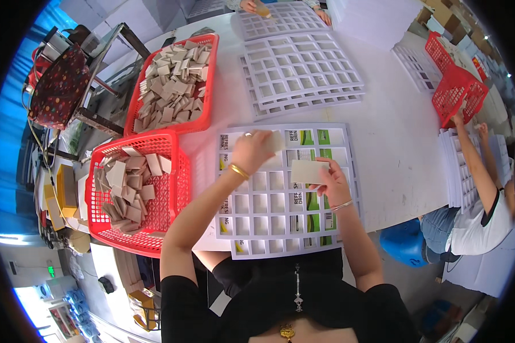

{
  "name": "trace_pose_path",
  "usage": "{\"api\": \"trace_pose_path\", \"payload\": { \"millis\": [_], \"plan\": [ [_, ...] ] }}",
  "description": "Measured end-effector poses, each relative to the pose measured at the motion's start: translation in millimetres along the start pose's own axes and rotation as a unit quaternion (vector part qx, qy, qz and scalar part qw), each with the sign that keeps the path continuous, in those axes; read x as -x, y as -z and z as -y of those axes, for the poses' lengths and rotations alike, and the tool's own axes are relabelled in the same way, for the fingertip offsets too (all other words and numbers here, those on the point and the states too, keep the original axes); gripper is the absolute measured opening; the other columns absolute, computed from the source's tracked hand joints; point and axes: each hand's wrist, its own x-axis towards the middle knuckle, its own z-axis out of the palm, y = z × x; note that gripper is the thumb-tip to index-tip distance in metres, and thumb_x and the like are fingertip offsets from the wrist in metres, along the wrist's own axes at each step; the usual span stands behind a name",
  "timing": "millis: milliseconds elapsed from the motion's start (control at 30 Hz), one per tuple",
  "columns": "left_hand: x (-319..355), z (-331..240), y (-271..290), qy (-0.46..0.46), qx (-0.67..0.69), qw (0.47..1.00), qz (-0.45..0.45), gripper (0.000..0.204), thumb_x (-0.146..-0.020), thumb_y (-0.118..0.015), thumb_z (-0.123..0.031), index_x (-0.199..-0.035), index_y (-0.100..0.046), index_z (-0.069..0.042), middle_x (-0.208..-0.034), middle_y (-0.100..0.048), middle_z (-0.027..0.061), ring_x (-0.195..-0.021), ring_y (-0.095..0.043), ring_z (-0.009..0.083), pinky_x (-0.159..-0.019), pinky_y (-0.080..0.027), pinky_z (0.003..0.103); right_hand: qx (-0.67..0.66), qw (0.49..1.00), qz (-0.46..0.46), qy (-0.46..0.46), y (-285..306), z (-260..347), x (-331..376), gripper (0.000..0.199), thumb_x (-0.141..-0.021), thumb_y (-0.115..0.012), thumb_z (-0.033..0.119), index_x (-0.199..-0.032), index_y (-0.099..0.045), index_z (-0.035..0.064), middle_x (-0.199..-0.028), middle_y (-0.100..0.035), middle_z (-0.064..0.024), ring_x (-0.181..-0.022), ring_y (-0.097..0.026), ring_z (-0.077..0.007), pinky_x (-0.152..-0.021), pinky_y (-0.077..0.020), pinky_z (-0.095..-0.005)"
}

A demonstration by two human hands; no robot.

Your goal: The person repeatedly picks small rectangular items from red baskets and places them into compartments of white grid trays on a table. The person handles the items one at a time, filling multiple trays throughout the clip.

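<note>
My right hand [333, 182] grips a pale rectangular board piece [308, 171] between thumb and fingers, above the right side of a white grid tray [349, 140]. At the tray's upper middle, the fingers of my left hand [254, 151] close on another small pale board piece [277, 142], blurred by motion. The tray has many square openings in rows. Green and white printed sheets [312, 201] show through some openings on the right, and yellow and white print shows along the left. The tray's front edge lies close to my body.
Two red plastic baskets [184, 171] [210, 86] at left hold heaps of similar pieces. Stacked grid trays [303, 68] lie beyond. Another person's hands [324, 16] work at the far edge. On the right, a person in white [480, 226] reaches toward a red basket [460, 94].
</note>
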Motion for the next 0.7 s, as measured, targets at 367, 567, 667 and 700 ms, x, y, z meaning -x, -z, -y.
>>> {"api": "trace_pose_path", "payload": {
  "millis": [367, 567, 667, 700],
  "plan": [
    [-36, 58, -38, -0.038, -0.069, 0.986, 0.147, 0.055, -0.069, -0.074, -0.028, -0.122, -0.058, -0.020, -0.125, -0.054, 0.0032, -0.118, -0.047, 0.0258, -0.099, -0.035, 0.043, -0.036, 0.998, -0.051, 0.002, 24, 1, 0, 0.031, -0.095, -0.049, 0.022, -0.123, -0.048, 0.0081, -0.094, -0.062, -0.0069, -0.064, -0.062, -0.0130, -0.045, -0.0421, -0.0217],
    [-13, 41, -25, -0.137, -0.146, 0.972, 0.119, 0.056, -0.078, -0.068, -0.026, -0.130, -0.049, -0.022, -0.138, -0.044, 0.0050, -0.126, -0.040, 0.0260, -0.104, -0.032, 0.042, 0.008, 0.997, -0.068, 0.043, 2, 1, -17, 0.031, -0.091, -0.055, 0.015, -0.120, -0.049, 0.0047, -0.096, -0.061, -0.0081, -0.063, -0.060, -0.0121, -0.047, -0.0441, -0.0218],
    [-4, 42, -28, -0.153, -0.145, 0.961, 0.181, 0.054, -0.082, -0.063, -0.022, -0.132, -0.046, -0.020, -0.140, -0.042, 0.0068, -0.128, -0.039, 0.0258, -0.105, -0.032, 0.040, 0.142, 0.965, -0.052, 0.215, 14, -51, -57, 0.033, -0.086, -0.061, 0.010, -0.115, -0.050, 0.0028, -0.092, -0.061, -0.0062, -0.064, -0.059, -0.0098, -0.050, -0.0454, -0.0220],
    [0, 48, -31, -0.146, -0.132, 0.965, 0.173, 0.052, -0.082, -0.062, -0.020, -0.132, -0.046, -0.018, -0.139, -0.043, 0.0077, -0.127, -0.039, 0.0262, -0.105, -0.032, 0.041, 0.143, 0.965, -0.044, 0.217, 5, -49, -63, 0.032, -0.084, -0.063, 0.010, -0.113, -0.051, 0.0025, -0.090, -0.061, -0.0056, -0.064, -0.058, -0.0093, -0.052, -0.0459, -0.0223]
  ]
}}
